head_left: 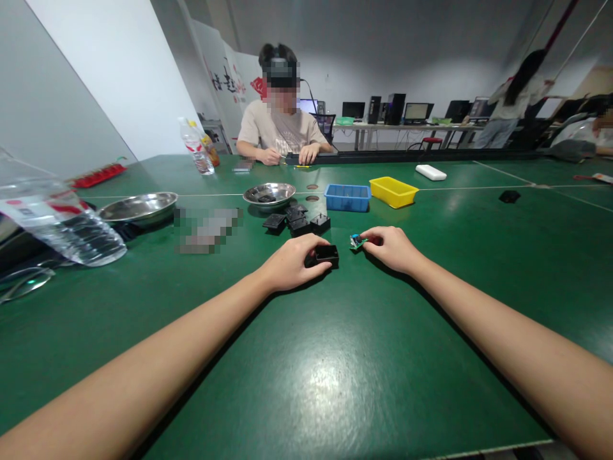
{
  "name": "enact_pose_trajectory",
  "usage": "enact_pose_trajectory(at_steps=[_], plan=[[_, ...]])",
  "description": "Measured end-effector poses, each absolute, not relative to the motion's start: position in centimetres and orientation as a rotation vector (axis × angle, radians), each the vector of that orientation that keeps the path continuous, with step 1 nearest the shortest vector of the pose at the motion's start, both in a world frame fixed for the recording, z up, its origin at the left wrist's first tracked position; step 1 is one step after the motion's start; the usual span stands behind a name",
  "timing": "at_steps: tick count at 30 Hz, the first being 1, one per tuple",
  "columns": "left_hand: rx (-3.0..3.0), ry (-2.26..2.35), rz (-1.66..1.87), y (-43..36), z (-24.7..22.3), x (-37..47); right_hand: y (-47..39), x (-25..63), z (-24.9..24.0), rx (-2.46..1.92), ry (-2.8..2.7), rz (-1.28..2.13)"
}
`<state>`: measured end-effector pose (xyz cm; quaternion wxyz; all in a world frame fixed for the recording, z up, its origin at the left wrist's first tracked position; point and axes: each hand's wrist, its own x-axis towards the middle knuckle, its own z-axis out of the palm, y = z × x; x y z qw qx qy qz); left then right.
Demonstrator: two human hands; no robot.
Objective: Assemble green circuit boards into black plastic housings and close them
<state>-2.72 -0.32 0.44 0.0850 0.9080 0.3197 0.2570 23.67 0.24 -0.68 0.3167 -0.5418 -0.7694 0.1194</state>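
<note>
My left hand (301, 263) grips a small black open-topped box (327, 255) on the green table (306, 345), thumb in front and fingers behind it. To its right, my right hand (391, 248) pinches a small green circuit board (357, 242) with a blue part on it, just above or on the table. A short gap separates board and box. Behind my left hand lie several black plastic pieces (297, 223), next to a round metal dish (269, 195) with something dark in it. A blue tray (347, 197) and a yellow tray (393, 191) stand farther back.
Large water bottle (62, 220), glasses (26, 281) and a second metal dish (138, 207) are at the left. A smaller bottle (196, 147) stands farther back. White box (431, 172) and black piece (509, 196) lie at the right. A person (282, 121) sits opposite, hands on a dark object.
</note>
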Motion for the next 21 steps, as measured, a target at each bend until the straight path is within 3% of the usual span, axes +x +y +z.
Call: enact_pose_trajectory(at_steps=[21], plan=[[2.688, 0.972, 0.763, -0.14, 0.28, -2.75, 0.61, 24.08, -1.46, -1.138, -1.908, 0.640]])
